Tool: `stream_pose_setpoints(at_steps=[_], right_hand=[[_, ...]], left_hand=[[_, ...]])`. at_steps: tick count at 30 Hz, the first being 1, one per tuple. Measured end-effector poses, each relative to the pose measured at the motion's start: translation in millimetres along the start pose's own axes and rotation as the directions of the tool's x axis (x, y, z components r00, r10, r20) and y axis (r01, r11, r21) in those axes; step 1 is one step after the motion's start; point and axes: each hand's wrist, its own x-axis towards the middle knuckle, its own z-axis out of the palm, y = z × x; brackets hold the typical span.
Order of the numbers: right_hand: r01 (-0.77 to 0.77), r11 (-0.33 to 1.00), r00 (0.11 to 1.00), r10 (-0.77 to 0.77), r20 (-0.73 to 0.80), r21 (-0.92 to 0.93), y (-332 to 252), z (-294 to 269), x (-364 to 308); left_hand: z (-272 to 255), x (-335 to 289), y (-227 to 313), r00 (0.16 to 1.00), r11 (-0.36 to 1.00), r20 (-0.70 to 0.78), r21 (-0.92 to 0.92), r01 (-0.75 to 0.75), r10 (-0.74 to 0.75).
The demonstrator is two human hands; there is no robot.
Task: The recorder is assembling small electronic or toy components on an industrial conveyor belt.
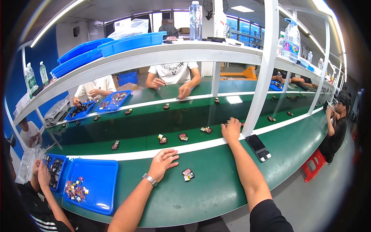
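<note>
My left hand point(163, 165), with a metal watch at the wrist, is held over the near green tabletop with its fingers stretched out and nothing in them. To its right on the tabletop lies a small dark part point(188, 174) with red, white and yellow faces. My right hand point(232, 130) reaches across the white rail onto the green belt. Its fingers bend down around a similar small part point(227, 121), mostly hidden by them. More such parts, one pair point(206, 130) and another point(183, 137), lie on the belt left of that hand.
A blue tray point(110, 166) with small parts stands at the near left, beside another person's hands point(43, 174). A phone point(258, 147) lies right of a white post point(262, 73). Across the belt point(154, 123), people work behind blue trays point(114, 101). A shelf point(154, 54) spans above.
</note>
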Motion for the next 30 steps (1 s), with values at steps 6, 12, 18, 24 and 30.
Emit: stream_pose_setpoints(at_steps=[6,12,18,24,30], right_hand=[[-0.105,0.988,0.985,0.119,0.127,-0.11,21.1,17.4,21.8],[-0.08,0.995,0.989,0.071,0.132,0.067,10.3,-7.2,2.6],[-0.044,0.87,0.87,-0.209,0.446,0.492,-43.2,-93.8,-96.1],[-0.035,0.831,0.787,-0.32,0.527,0.556,-63.7,-112.7,-102.9],[0.086,0.971,0.958,-0.142,0.251,0.221,0.1,-14.5,-17.2]], left_hand=[[4.5,1.3,1.8,1.0,1.0,0.014,0.027,-0.01,0.009],[4.1,1.0,-0.6,1.0,0.999,0.01,0.032,0.007,-0.008],[1.3,-1.7,-0.8,1.0,0.999,0.015,0.047,-0.002,0.001],[-6.0,-3.0,-2.1,1.0,0.997,-0.001,0.079,0.004,-0.004],[1.7,1.2,-2.3,0.999,0.99,0.037,0.14,-0.014,0.009]])
